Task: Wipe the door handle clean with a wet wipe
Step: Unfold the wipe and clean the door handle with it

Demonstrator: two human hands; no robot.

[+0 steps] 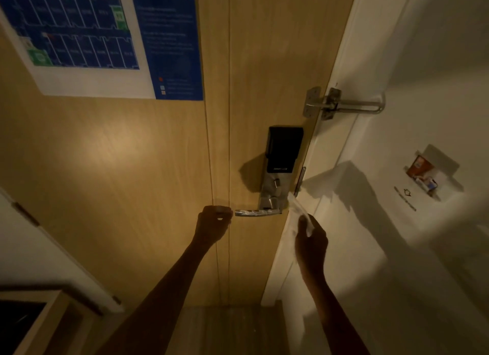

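Note:
A silver lever door handle (258, 212) sticks out to the left from a metal lock plate with a black panel (284, 149) on the wooden door (148, 156). My left hand (213, 222) is just left of the handle's free end, fingers curled; whether it touches the tip or holds anything I cannot tell. My right hand (311, 239) is below and right of the lock, pinching a white wet wipe (297, 209) that stands up toward the lock plate.
A metal swing-bar latch (341, 104) bridges door and white frame above the lock. A blue floor-plan poster (87, 37) hangs upper left. A card holder (423, 173) is on the right wall. A cabinet (29, 320) stands lower left.

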